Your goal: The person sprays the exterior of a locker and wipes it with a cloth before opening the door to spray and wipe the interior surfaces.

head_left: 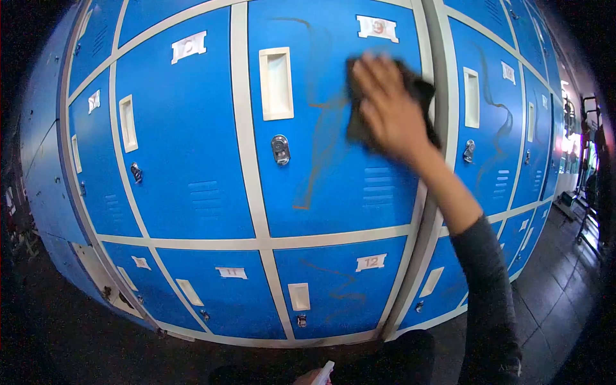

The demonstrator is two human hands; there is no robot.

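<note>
My right hand [388,106] presses a dark cloth [360,122] flat against the blue locker door [192,128] numbered 9, on its right side below the number label [377,27]. The fingers are slightly blurred by motion. Brownish smear marks [321,154] run down this door, left of the cloth. At the bottom edge of the view, my left hand [307,377] is closed around a white plastic object [325,372]; only its narrow top shows, and most of the hand is cut off.
Recessed white handles [276,83] and metal locks [280,149] stick to the doors' left sides. Similar marks show on door 12 [333,282] and on a door to the right [494,115]. Dark floor tiles [545,301] and a rack [590,173] are at far right.
</note>
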